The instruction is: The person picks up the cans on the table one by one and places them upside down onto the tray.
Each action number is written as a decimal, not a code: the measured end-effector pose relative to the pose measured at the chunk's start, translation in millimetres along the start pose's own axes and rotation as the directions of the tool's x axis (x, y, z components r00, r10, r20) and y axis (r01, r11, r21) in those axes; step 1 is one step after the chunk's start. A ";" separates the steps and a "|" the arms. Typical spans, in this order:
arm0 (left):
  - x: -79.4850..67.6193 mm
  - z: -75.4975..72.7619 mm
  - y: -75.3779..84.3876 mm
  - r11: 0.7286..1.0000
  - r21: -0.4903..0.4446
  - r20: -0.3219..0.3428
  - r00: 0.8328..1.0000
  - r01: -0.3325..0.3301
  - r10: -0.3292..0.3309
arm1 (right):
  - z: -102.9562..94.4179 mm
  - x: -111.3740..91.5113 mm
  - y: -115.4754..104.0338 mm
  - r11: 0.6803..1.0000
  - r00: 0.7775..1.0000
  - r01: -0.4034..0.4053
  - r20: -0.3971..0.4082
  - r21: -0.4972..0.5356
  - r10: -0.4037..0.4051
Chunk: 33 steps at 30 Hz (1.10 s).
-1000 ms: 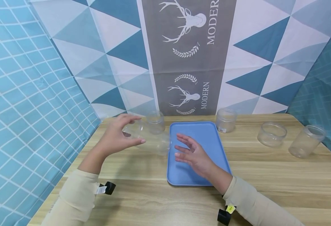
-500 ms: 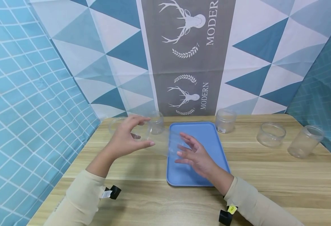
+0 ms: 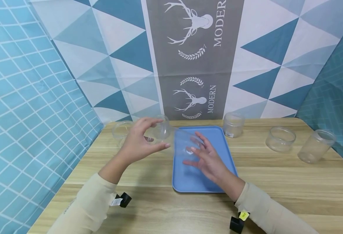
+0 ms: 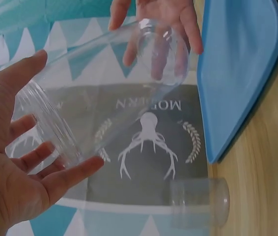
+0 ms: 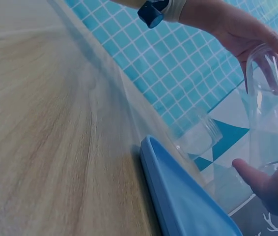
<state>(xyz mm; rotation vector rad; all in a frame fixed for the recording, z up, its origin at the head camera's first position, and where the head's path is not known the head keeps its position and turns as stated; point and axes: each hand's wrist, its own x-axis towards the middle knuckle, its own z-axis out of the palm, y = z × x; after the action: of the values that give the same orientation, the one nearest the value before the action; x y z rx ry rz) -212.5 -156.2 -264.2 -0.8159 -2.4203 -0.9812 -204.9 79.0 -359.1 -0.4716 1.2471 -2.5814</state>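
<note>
A large clear plastic jar (image 3: 184,143) is tilted in the air over the left part of the blue tray (image 3: 202,182). My left hand (image 3: 143,141) grips its ridged mouth end, with thumb and fingers curled round the rim (image 4: 55,123). At the jar's other end is my right hand (image 3: 207,159), its fingers spread. Through the clear base (image 4: 163,56) in the left wrist view, some right-hand fingers (image 4: 185,24) show. Whether they touch the base, I cannot tell. In the right wrist view the jar (image 5: 271,123) stands between both hands.
Behind my left hand are two clear jars (image 3: 161,126) (image 3: 121,130), partly overlapped. Another clear jar (image 3: 233,125) stands beside the tray's far right corner. Farther right are a low, wide jar (image 3: 281,139) and a taller jar (image 3: 317,147). A patterned cloth hangs behind the table.
My left hand has carried the jar to the right, its base coming up to my right hand. The right hand has shifted slightly right, its fingers now around the base end.
</note>
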 end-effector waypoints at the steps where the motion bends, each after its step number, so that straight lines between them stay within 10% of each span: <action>1: 0.8 1.0 2.2 1.000 0.001 -0.005 1.000 -0.004 0.004 | -0.3 -0.1 -0.6 1.000 1.000 0.007 0.000 0.017 -0.007; 33: 7.4 8.7 35.5 0.976 -0.101 0.125 0.971 -0.191 0.203 | -28.1 -15.2 -27.4 0.995 0.996 0.075 0.051 0.068 -0.079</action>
<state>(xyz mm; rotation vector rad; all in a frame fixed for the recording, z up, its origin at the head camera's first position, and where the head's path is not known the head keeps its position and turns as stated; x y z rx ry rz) -196.3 -126.6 -248.6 -1.1644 -2.3620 -0.9900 -203.7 121.0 -356.6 -0.5821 1.1434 -2.6459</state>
